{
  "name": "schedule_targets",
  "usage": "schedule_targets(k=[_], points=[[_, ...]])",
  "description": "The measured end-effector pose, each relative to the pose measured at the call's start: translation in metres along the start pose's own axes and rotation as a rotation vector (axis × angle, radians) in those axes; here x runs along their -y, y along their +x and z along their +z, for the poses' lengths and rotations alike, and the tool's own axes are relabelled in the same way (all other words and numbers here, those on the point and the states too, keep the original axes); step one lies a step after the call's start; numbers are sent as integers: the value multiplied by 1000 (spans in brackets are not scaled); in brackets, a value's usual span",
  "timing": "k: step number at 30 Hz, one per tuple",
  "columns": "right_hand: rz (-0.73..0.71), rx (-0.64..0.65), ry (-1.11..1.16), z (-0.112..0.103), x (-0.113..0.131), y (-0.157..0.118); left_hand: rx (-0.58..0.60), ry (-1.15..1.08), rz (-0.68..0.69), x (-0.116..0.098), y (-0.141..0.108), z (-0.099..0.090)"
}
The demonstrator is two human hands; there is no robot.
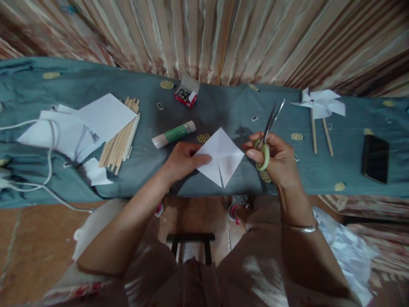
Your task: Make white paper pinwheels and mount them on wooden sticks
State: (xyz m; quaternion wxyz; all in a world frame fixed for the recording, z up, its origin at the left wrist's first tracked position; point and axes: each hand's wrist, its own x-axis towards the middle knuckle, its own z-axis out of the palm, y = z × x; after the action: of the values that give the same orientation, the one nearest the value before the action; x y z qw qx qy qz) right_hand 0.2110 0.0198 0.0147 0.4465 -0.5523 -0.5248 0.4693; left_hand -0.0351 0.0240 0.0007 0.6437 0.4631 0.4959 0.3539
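Note:
A white paper square (225, 151) with crossing creases is held like a diamond over the table, and a slit runs inward from its near corner. Its left corner is pinched between the thumb and fingers of my left hand (183, 162). My right hand (275, 157) is closed round scissors (266, 147) with pale green handles, their blades parted and pointing away from me. The fingertips of that hand are at the paper's right corner; whether they grip it I cannot tell. Just beyond my left hand lies a green and white glue stick (175, 133).
White paper sheets (107, 115) and several wooden sticks (119, 136) lie at left, near a white cable (49, 157). A small open box of metal pins (187, 94) stands at the back. Rightward are paper pinwheels (321, 104) on sticks and a dark phone (376, 158).

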Motion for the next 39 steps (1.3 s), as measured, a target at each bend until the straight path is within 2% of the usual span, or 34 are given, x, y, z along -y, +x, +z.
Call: schedule_targets(k=[4,8,11,14,19,26,32,39], points=[[24,103,-54,8,-1,-2,70,62,-21,3,1,5],[22,101,-53,17,-1,-3,4,0,-13,6,3,6],[19,4,21,26,0,-2,-53,-214,42,7,2,10],[9,-120,69,34,0,1,-29,-394,63,8,0,20],[-10,-231,74,48,-3,2,-8,-327,30,12,-5,40],[47,-187,165,66,-8,-2,-150,-214,32,16,-3,44],[107,-141,312,67,-10,-1,-321,-299,30,14,0,40],[139,-79,318,71,-9,-4,-360,-221,74,16,3,36]])
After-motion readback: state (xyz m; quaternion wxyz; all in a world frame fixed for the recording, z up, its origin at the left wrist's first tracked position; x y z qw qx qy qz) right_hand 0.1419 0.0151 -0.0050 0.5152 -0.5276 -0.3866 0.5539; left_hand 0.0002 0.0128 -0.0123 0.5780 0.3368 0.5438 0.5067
